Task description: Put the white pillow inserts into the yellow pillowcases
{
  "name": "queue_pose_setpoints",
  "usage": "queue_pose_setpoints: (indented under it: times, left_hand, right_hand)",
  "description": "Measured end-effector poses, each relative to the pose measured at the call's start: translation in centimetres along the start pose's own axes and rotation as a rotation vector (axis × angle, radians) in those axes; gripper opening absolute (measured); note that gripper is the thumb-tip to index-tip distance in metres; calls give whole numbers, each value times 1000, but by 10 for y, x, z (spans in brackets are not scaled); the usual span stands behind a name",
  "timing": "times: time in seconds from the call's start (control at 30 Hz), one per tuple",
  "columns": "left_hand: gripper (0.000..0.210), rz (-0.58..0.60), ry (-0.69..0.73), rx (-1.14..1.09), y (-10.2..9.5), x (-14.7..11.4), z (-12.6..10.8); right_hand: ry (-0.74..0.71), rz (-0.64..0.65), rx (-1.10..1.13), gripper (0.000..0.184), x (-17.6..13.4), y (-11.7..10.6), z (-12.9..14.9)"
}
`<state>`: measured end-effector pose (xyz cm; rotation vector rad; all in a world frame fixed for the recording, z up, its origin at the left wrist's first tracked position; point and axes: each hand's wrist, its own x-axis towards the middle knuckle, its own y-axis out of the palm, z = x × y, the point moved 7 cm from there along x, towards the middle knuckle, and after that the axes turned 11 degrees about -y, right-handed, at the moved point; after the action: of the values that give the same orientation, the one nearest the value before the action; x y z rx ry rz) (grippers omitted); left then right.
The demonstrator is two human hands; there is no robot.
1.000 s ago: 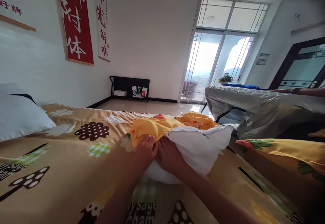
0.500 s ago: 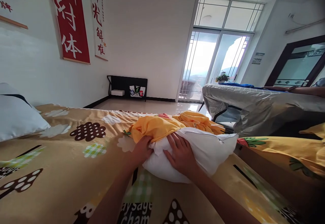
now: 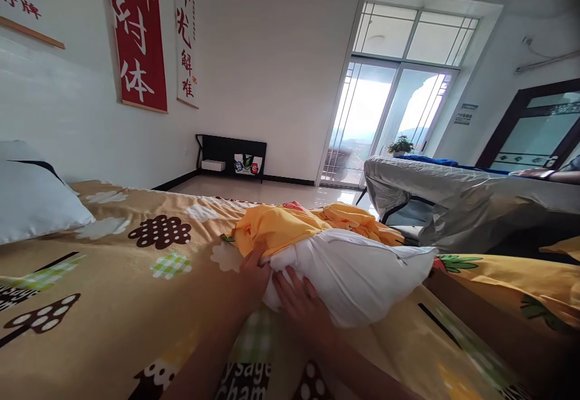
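From the head camera, a plump, smooth white pillow [image 3: 362,276] lies on the printed sheet [image 3: 131,291]. At the pillow's left end, the left hand [image 3: 254,273] pinches thin, rumpled yellow cloth [image 3: 281,228], seemingly to control its edge; the right hand [image 3: 301,303], fingers slightly spread, rests against the pillow's near side, probably steadying it.

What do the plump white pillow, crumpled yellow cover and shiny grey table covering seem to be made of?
Plump white pillow: smooth matte fabric, possibly cotton or polyester, with creases and an edge seam.
Crumpled yellow cover: matte printed cloth, perhaps cotton, falling in loose folds.
Shiny grey table covering: probably translucent plastic film, given its glossy streaks and crinkles.
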<state>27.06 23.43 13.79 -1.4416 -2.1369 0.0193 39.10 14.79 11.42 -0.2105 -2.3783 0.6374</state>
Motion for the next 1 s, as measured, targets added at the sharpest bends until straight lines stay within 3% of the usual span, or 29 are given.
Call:
queue_pose_setpoints:
  times: [0.2,0.4,0.53,0.67,0.8,0.9,1.0]
  left_hand:
    - [10,-127,513,98,-4,-19,-46]
    - [19,-166,722,287,15,-34,-57]
    - [27,-201,696,316,26,-37,-47]
    - [26,-210,629,423,24,-28,-33]
    - [13,-58,365,605,21,5,0]
    - [12,-23,163,652,17,22,25]
    - [11,-43,265,649,15,21,20]
  right_hand:
    - [130,-7,-5,33,17,26,-40]
    - [257,132,80,18,36,32,-70]
    - [276,150,107,12,43,35,-79]
    - [212,113,206,8,43,40,-76]
    - [177,94,306,20,42,39,-68]
    - [164,133,359,34,44,40,-62]
    - [158,169,389,40,49,42,-60]
